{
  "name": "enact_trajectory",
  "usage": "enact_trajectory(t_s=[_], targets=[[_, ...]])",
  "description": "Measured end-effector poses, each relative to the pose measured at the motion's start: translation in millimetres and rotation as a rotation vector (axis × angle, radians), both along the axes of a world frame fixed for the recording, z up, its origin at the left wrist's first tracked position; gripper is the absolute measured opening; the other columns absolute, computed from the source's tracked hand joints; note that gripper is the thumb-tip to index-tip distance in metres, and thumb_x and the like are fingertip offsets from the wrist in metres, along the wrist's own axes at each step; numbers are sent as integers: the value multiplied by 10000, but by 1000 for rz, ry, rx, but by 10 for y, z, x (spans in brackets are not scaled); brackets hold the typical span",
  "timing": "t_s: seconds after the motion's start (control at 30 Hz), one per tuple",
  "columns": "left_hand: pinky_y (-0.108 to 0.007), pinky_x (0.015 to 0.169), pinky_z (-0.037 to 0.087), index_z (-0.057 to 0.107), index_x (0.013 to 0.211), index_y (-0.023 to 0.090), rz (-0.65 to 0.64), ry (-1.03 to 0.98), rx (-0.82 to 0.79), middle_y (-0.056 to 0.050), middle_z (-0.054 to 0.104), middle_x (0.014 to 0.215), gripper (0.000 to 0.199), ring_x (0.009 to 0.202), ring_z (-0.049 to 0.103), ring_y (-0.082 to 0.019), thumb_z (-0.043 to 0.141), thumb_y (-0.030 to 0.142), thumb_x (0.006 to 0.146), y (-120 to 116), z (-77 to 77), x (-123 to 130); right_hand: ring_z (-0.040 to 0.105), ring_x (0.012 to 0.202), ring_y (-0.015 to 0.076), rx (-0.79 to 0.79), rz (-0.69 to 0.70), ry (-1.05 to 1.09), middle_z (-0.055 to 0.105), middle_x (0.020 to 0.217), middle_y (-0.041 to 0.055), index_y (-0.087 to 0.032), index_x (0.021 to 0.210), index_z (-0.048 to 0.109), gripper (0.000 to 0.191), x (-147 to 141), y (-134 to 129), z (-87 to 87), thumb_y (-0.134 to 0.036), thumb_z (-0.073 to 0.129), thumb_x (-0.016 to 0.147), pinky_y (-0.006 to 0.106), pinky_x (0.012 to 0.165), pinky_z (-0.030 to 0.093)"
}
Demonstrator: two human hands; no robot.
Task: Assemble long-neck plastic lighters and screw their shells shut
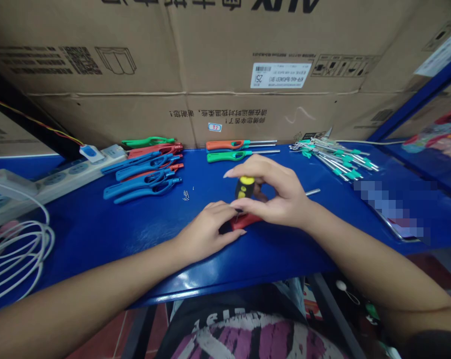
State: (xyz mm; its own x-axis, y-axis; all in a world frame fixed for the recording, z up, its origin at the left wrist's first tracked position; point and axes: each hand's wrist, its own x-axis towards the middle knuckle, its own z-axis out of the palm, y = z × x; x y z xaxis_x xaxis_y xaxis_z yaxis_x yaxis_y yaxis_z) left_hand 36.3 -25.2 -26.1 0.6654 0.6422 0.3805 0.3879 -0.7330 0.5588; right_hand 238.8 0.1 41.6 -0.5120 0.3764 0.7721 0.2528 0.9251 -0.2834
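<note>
My right hand [281,192] is wrapped round the handle of a short black-and-yellow screwdriver [245,187], held upright with its shaft pointing down. Under it lies a red gas lighter [248,219], its metal tube [313,192] sticking out to the right past my fingers. My left hand [208,232] rests on the blue table and grips the lighter's near end between thumb and fingers. Where the screwdriver tip meets the lighter is mostly hidden by my fingers. A few small screws [186,196] lie loose to the left of my hands.
Several blue, red and green lighter bodies [146,174] lie at the left. An orange lighter [225,145] and a green one [227,156] with tubes lie at the back. Metal tubes with green parts [345,159], a phone [392,212] and a power strip [53,179] flank them.
</note>
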Motion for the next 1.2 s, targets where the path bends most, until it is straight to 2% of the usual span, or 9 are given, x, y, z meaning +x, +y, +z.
enact_trajectory(t_s=[0.1,0.27,0.43,0.53,0.6,0.77,0.93,1.07,1.2], targets=[[-396,887,505,651,1134,185,-4,-1,-4,-60,731,1018,226,949,663,-229,663,315,950,-7,15,6,675,894,189,165,-79,-10,710,1042,90,-183,1192,667,303,1,14,-13,-365,635,952,317,764,581],[-386,876,515,640,1170,195,3,7,-6,-54,732,1013,233,937,652,-221,643,268,948,-9,19,8,692,920,165,-44,-20,-1,718,1096,88,-178,1285,624,331,20,25,4,-313,432,1050,308,782,582],[-382,905,521,648,1136,187,8,-17,-15,-61,733,1033,221,961,664,-219,667,286,939,-10,27,4,714,842,190,301,-76,-18,741,923,82,-165,1133,709,359,121,43,50,-458,570,980,294,732,575],[-366,884,527,656,1109,181,25,-13,-29,-54,735,1015,211,934,654,-210,691,280,925,-13,35,5,707,1027,193,106,-3,-79,737,1113,104,-162,1230,681,380,127,9,127,-305,376,1054,324,866,576],[-367,872,530,653,1086,178,27,-9,-36,-51,733,1000,190,927,650,-212,690,271,924,-13,32,4,713,944,159,46,5,-83,751,1029,71,-175,1246,673,344,114,-4,142,-284,411,1050,296,846,576],[-367,876,528,630,1040,186,17,-15,-51,-49,720,999,166,936,648,-213,687,294,929,-6,23,-2,703,756,150,372,-181,-40,758,890,48,-183,1187,700,285,118,9,57,-339,591,974,263,721,559],[-374,864,527,618,1067,174,5,28,-31,-62,695,975,150,917,629,-217,619,249,937,-27,65,-1,702,951,164,99,-48,-84,736,1089,88,-164,1346,590,372,70,-13,48,-250,423,1025,288,791,573],[-390,878,533,598,1098,175,-7,17,-21,-70,699,1010,205,945,634,-228,600,187,894,-44,81,1,671,721,148,348,-148,-4,718,832,30,-192,1187,678,320,92,25,17,-394,639,942,261,689,548],[-379,871,536,606,1078,176,-10,17,-25,-71,694,1004,181,944,629,-225,594,184,898,-42,82,-4,684,982,189,210,-64,-111,704,1134,97,-182,1397,558,425,106,27,21,-335,396,1034,316,810,568]])
